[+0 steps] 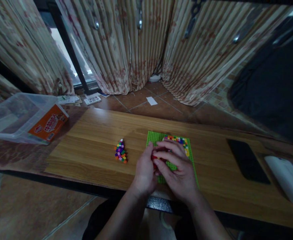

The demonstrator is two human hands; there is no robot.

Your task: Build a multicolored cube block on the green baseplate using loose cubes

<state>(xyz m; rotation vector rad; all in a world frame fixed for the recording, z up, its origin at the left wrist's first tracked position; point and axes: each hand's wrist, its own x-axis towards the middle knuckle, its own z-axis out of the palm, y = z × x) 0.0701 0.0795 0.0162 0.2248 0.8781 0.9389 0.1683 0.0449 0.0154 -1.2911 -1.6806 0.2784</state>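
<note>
My left hand [145, 170] and my right hand [179, 168] meet over the lower left part of a green studded baseplate [193, 166]. A small red toy brick [155, 157] shows between the thumb and fingers of my right hand. Close against it, my left hand is curled with its thumb up; what lies inside it is hidden. Rows of multicoloured bricks [178, 138] run along the plate's far and right sides, partly covered by my right hand. Left of the plate lies a loose heap of small coloured bricks [120, 151] on the wooden table.
On the wooden table [86, 143], a clear plastic bin [18, 135] with an orange label stands at the left end. A black phone-like slab [247, 160] and a white packet [286, 178] lie at the right. Striped curtains [136, 50] hang beyond the far edge.
</note>
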